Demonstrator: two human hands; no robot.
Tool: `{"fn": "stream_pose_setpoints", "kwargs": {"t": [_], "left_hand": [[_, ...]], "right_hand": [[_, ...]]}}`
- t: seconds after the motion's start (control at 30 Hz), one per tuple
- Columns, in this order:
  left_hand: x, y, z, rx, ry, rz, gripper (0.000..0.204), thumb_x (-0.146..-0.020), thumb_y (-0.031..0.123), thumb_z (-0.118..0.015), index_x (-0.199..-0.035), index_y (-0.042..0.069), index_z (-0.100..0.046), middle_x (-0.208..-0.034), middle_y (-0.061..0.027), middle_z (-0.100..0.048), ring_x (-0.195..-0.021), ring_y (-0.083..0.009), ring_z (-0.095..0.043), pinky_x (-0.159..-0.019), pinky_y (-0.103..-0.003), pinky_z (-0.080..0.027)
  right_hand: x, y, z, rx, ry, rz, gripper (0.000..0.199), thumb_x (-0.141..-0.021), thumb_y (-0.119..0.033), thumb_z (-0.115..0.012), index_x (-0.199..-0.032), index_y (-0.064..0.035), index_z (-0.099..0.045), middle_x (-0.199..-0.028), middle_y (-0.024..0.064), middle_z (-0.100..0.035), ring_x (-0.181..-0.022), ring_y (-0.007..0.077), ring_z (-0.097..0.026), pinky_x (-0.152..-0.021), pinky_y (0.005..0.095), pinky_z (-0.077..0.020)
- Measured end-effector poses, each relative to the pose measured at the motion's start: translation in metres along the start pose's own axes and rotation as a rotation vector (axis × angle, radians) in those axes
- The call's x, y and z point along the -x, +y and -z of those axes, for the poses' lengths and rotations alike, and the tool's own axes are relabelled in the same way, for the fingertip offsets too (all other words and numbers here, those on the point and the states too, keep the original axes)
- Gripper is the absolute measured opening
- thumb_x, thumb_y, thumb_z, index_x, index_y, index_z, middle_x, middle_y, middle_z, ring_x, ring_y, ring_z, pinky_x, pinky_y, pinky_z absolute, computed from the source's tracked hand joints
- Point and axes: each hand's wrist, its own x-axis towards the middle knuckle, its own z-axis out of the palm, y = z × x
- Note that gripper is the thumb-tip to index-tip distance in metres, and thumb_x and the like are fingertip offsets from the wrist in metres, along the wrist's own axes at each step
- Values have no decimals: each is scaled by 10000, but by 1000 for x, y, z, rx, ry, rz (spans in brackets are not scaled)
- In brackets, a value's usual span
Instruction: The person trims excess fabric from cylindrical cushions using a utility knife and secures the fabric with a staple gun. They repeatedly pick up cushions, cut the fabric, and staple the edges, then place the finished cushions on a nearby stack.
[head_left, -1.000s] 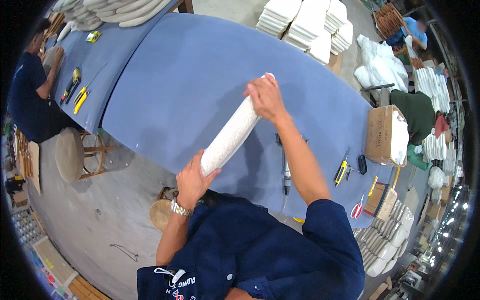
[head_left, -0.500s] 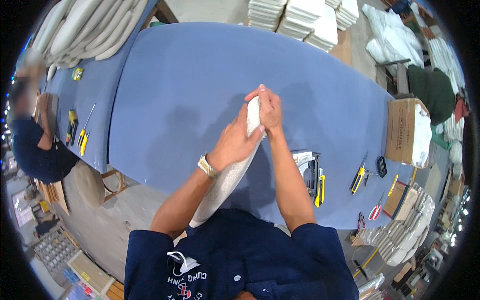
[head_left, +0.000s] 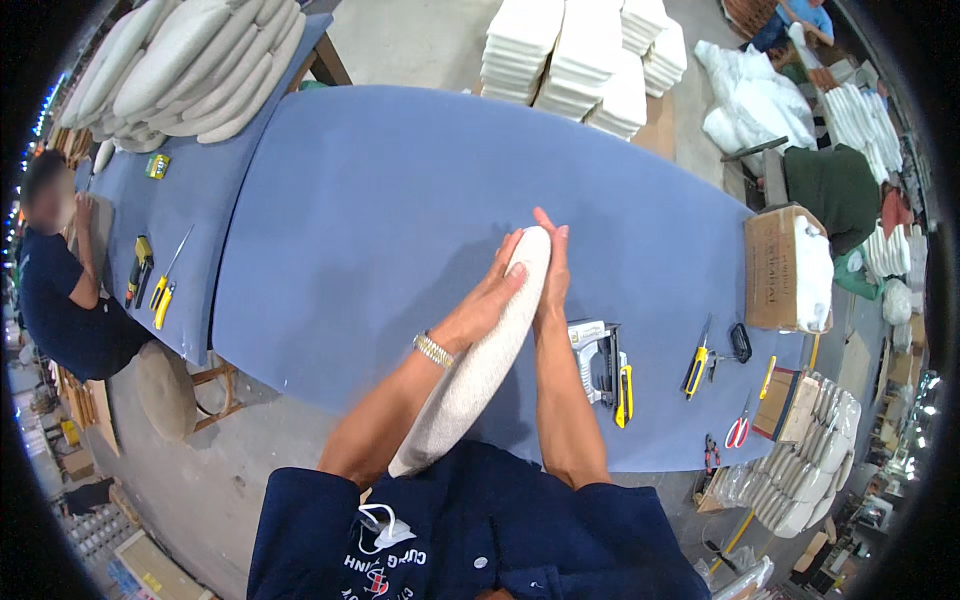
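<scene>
A pale beige padded seat cushion (head_left: 478,370) stands on edge in front of me, slanting from my shirt up toward the blue table's middle. My left hand (head_left: 487,303) lies along its left face, thumb near the upper rim. Against its right face, close to the rounded far end, rests my right hand (head_left: 557,275), fingers stretched and partly hidden behind the cushion. Between them the hands hold the cushion above the table (head_left: 380,190). Right of my right forearm lie a silver and black staple gun (head_left: 598,355) and a yellow utility knife (head_left: 625,392).
Farther right are a yellow-handled screwdriver (head_left: 695,372), red-handled scissors (head_left: 738,432), pliers (head_left: 711,453) and a cardboard box (head_left: 772,268). Similar cushions (head_left: 190,70) are piled at the far left. White pads (head_left: 565,60) stand stacked beyond the table. A co-worker (head_left: 70,300) sits at the left table.
My right hand's fingers, bent over the cushion's far end before, now stretch along its right side. The far end shows uncovered. The whole view has shifted, with the table lower in it.
</scene>
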Motion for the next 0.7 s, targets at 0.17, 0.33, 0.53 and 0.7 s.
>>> {"fn": "stream_pose_setpoints", "kwargs": {"t": [0.17, 0.33, 0.53, 0.7], "left_hand": [[66, 98, -28, -159, 91, -600, 766, -1091, 497, -321, -1630, 11, -79, -1704, -220, -2, -1583, -339, 14, -1264, -462, -34], [126, 112, -56, -83, 239, -770, 842, -1071, 574, -291, -1621, -25, -76, -1699, -237, -25, -1583, -338, -10, -1262, -433, -53], [142, 38, -64, 22, 311, -728, 904, -1041, 675, -240, -1625, -3, -109, -1708, -182, -91, -1583, -293, -70, -1264, -413, -85], [131, -58, -75, -1, 350, -363, 803, -1073, 622, -188, -1620, 34, -197, -1635, -158, -322, -1519, -243, -288, -1247, -399, -227]], "right_hand": [[82, -141, -72, -108, -255, 361, 741, -1101, -543, -243, -1548, 36, -360, -1631, 174, -333, -1517, 291, -283, -1252, 393, -177], [145, -169, -96, 94, -403, 573, 764, -1083, -585, -248, -1613, -36, -242, -1659, 162, -263, -1518, 271, -277, -1237, 389, -237], [186, -153, -78, -54, -453, 225, 698, -1103, -495, -276, -1630, -48, -182, -1659, 145, -265, -1503, 268, -312, -1225, 383, -273], [171, -33, -2, -80, -489, 205, 709, -1098, -477, -338, -1640, -65, -139, -1644, 135, -282, -1454, 241, -386, -1177, 382, -359]]}}
